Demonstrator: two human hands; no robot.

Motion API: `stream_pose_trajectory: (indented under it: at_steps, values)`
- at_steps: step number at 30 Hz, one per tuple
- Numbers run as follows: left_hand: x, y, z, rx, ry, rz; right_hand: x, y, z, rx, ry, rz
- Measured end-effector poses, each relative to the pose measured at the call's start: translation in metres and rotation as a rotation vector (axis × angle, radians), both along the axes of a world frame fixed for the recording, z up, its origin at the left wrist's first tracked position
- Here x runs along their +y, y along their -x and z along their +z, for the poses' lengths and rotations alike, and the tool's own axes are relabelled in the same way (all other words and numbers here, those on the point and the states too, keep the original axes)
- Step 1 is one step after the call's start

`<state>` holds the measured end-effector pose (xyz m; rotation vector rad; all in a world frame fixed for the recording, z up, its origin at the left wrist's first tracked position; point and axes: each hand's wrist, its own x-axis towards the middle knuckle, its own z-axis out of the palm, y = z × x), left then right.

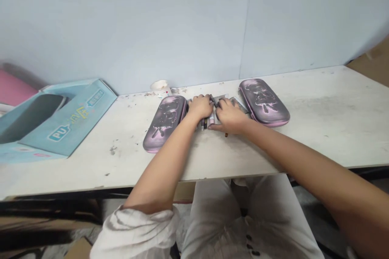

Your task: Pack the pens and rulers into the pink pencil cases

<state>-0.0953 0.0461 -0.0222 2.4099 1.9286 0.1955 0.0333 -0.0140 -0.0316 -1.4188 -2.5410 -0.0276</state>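
Note:
My left hand [201, 107] is bent, its fingers closed over small stationery near the table's middle. Below its fingertips the ends of slim dark pens [204, 124] stick out. A pale pink and white marker [212, 119] lies between both hands. My right hand [231, 116] curls over the same pile, thumb stretched toward the marker. What either hand grips is hidden. An orange-brown tip [226, 134] pokes out under the right palm. Flat grey packets [238, 103] lie behind the right hand. One dark purple pencil case [165, 123] is left of the hands; another pencil case [264, 102] is on the right.
At the left of the white table [322, 125] stands an open light-blue box [80, 117] with a dark interior. A white paper cup [162, 88] is by the back wall [152, 24]. A pink object [13, 85] shows behind the box. Dark scraps dot the tabletop.

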Motion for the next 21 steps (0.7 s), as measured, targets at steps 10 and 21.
stream_pose_trajectory:
  at_steps: [10,21]
  values:
    - [-0.002,-0.035,0.036,-1.086,-0.016,0.164,-0.011,-0.028,0.027,0.017,-0.274,-0.066]
    - [0.048,-0.06,0.061,-1.79,0.132,0.421,-0.07,-0.065,0.01,-0.103,-0.25,0.061]
